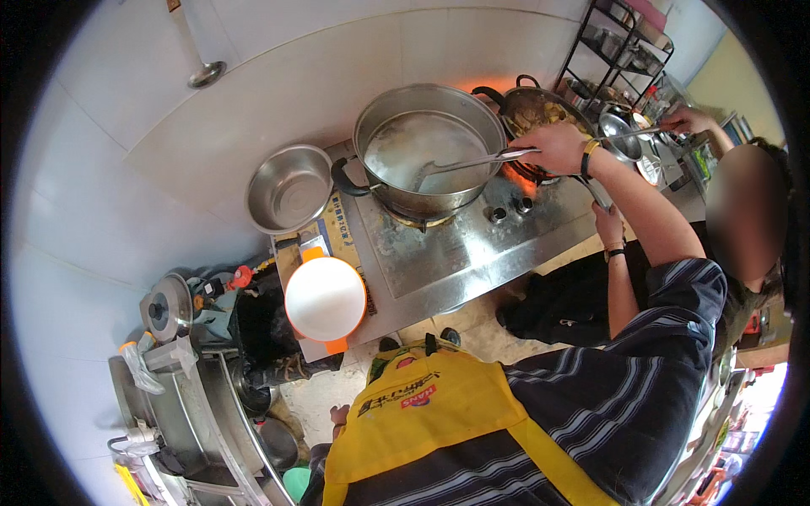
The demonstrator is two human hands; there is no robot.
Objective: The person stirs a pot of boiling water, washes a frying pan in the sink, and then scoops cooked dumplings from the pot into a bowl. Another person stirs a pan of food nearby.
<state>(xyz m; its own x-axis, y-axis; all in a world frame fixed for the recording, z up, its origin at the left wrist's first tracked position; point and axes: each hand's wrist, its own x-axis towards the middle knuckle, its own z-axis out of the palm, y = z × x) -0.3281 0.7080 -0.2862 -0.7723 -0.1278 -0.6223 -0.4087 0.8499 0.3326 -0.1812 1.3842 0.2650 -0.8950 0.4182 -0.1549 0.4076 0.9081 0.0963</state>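
My right hand (552,147) grips the handle of a long metal utensil (462,163), whose lower end is in the cloudy liquid of a large steel pot (427,201). That pot stands on the left burner of a steel gas stove (436,259). My left hand (340,415) hangs low beside my yellow apron (424,411), only partly seen, and no held thing shows there. Left of the pot are a steel basin (292,190) and a white pot with orange handles (326,298). Behind my right hand, a wok (538,98) of food sits over a glowing burner.
A co-worker stands at the right, one hand (686,120) on a long utensil reaching to the wok, the other (609,224) at its handle. A ladle (207,74) hangs on the wall. A sink (183,411) and a lidded pot (171,308) are at the left.
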